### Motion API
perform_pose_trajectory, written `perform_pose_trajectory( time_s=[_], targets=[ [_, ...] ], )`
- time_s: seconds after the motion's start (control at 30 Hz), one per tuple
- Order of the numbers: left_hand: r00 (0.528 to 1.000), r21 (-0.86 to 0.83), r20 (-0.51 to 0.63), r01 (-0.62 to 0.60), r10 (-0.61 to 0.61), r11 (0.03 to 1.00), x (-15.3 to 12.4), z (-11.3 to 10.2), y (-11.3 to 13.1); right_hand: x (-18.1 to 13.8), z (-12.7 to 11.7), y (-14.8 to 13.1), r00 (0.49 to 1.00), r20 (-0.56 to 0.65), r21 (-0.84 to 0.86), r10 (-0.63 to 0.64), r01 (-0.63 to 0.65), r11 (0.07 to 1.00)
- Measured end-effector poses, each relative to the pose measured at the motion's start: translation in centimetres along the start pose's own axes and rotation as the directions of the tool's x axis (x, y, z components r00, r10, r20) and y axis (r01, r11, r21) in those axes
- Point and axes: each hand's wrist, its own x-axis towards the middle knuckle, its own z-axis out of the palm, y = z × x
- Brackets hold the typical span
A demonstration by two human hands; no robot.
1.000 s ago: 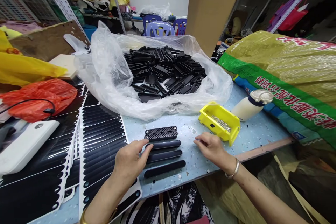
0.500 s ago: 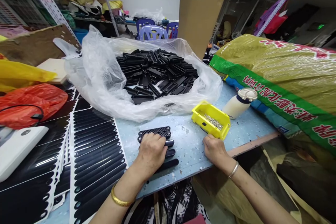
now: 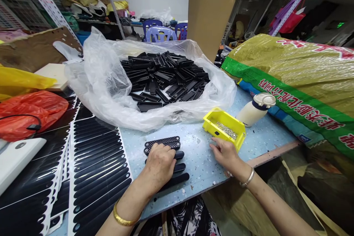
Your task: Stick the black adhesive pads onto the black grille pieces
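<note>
My left hand, its fingers curled under, rests on several black strips with rounded ends. What the fingers grip, if anything, is hidden beneath them. Just beyond its knuckles lies a pair of black textured handle pieces, side by side, with small metal fittings at the ends. My right hand is over the blue speckled table, thumb and index finger apart and nothing visible between them. Right beside it stands a yellow bin holding many small silvery metal parts.
A clear plastic bag lies spread behind, heaped with black handle pieces. To the left are sheets of black strips, a red bag and a white device. A cream bottle and large printed sack are right.
My right hand has opened from a closed fist, its thumb and index finger parting near the bin. The left hand stays on the black strips. The view has shifted slightly.
</note>
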Motion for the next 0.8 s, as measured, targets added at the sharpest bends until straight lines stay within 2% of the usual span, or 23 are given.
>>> perform_pose_trajectory(
  time_s=[0.07,0.17,0.27,0.43,0.67,0.8],
  targets=[
    [1.000,-0.020,0.014,0.007,-0.006,1.000,-0.1,0.2,-0.1,-0.3,0.3,-0.6,0.998,0.053,0.135,-0.017,0.009,0.991],
    [0.998,-0.069,0.037,0.045,-0.043,0.997,-0.2,0.3,-0.2,-0.4,1.0,-3.2,0.990,0.127,0.350,-0.061,0.013,0.937],
    [0.995,-0.103,0.069,0.078,-0.071,0.992,-0.2,0.4,-0.4,0.3,1.8,-5.8,0.988,0.135,0.453,-0.069,0.000,0.891],
    [0.994,-0.124,0.048,0.103,-0.097,0.987,-0.4,0.5,-0.4,2.0,3.3,-7.2,0.986,0.130,0.435,-0.099,0.033,0.900],
    [0.988,-0.195,0.030,0.155,-0.152,0.968,-0.7,1.3,-0.7,3.1,4.9,-7.3,0.960,0.257,0.492,-0.111,-0.032,0.870],
    [0.986,-0.235,-0.006,0.161,-0.167,0.959,-0.7,1.6,-0.8,3.1,5.4,-7.5,0.961,0.224,0.470,-0.161,0.038,0.882]
  ],
)
